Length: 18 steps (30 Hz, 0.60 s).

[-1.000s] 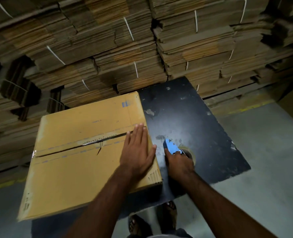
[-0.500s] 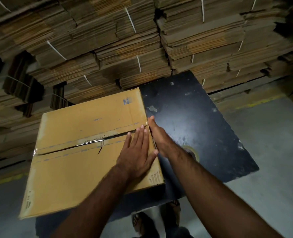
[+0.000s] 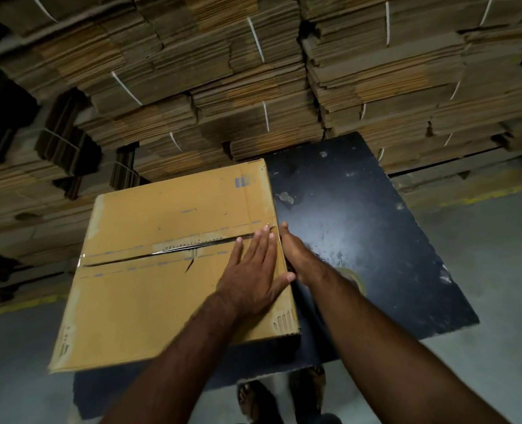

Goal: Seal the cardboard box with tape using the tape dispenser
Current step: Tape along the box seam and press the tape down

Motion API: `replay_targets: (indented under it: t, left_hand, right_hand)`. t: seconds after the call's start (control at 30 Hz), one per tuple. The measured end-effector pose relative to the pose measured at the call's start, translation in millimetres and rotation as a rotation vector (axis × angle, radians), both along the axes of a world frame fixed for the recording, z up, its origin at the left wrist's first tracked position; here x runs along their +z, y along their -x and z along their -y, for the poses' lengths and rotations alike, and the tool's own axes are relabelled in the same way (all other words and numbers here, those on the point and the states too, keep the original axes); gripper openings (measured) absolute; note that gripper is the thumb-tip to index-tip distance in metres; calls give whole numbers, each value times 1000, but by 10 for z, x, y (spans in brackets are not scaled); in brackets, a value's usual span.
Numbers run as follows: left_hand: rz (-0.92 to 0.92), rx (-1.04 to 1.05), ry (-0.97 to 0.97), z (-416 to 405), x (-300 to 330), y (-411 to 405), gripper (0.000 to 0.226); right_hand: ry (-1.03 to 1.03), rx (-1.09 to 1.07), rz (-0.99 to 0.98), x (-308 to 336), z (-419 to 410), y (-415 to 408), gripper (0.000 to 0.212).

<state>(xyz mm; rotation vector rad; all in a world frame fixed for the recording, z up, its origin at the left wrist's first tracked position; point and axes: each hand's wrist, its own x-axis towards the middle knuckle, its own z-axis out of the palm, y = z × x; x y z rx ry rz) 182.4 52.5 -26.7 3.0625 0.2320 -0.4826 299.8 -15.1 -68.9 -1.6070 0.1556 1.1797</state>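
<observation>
A closed brown cardboard box [image 3: 149, 301] lies on a black table [image 3: 360, 209], its two top flaps meeting at a dark seam [image 3: 161, 255] with old tape remnants. My left hand [image 3: 253, 270] rests flat on the box top near its right edge, fingers spread, fingertips at the seam. My right hand [image 3: 299, 255] is pressed, fingers straight, against the box's right side at the seam's end; nothing shows in it. A ring of tape [image 3: 353, 278] lies on the table just behind my right forearm, mostly hidden by it. The dispenser's blue part is out of sight.
Tall strapped stacks of flattened cardboard [image 3: 253, 87] stand behind the table. Grey concrete floor [image 3: 483, 255] with a yellow line lies to the right. My sandalled feet [image 3: 253, 402] show below the table's near edge, which the box overhangs at the left.
My right hand left the blue dispenser on the table and moved up to the box's right side by the seam. My left hand stayed flat on the box top.
</observation>
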Motion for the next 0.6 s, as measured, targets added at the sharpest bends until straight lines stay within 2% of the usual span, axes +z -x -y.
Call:
replay_targets:
  t: [0.13,0.17,0.27,0.37,0.43,0.5,0.6]
  left_hand:
    - [33,28,-22,35,11,22,88]
    - [51,59,-37,52,3,40,91]
    - [60,155,-64,124,-29,102,101]
    - [48,164,-87,171,-44,109,104]
    - [48,150,-96,175,-37,112,105]
    - [50,144,-81,168,-38,113,104]
    - [57,154,-56,154,-45,123,99]
  right_hand:
    - [79,70,189,-356,-34,-142,120]
    - [79,56,245,-329,-31,-135,120]
    - [30,65,398,56,-36,-46,86]
    - [136,178,573,186,-98,-42,49]
    - [260,243,677,219,-148,-64,45]
    - [343,253,743,254,-194,-83,53]
    - [393,197,719,361,-248,-158,64]
